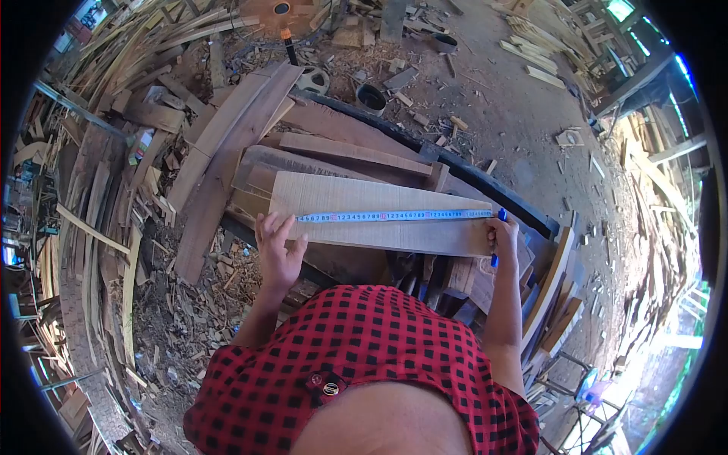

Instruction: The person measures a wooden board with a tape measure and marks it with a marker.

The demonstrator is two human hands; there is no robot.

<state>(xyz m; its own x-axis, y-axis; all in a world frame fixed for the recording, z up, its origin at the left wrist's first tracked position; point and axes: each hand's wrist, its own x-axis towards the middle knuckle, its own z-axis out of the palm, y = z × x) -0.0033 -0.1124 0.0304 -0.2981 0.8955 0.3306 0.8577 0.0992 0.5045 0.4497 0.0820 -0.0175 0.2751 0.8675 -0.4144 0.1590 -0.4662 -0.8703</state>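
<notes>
A pale wooden board (379, 199) lies crosswise before me. Along its length stretches a blue measuring tape (402, 215) with printed numbers. At the board's left end, my left hand (279, 246) has its fingers bent at the tape's end, pinching it against the board edge. My right hand (503, 235) is closed at the right end, around the tape and the board's edge, with a blue item (495, 260) showing below the fingers and more blue above them. What exactly the blue item is cannot be told.
Beneath and behind the board are more planks (356, 155) and a long dark beam (485, 178). Long boards (235, 144) lean at the left. Dark round containers (371, 98) stand beyond on the debris-strewn floor. Curved wood pieces (550, 280) lie at the right.
</notes>
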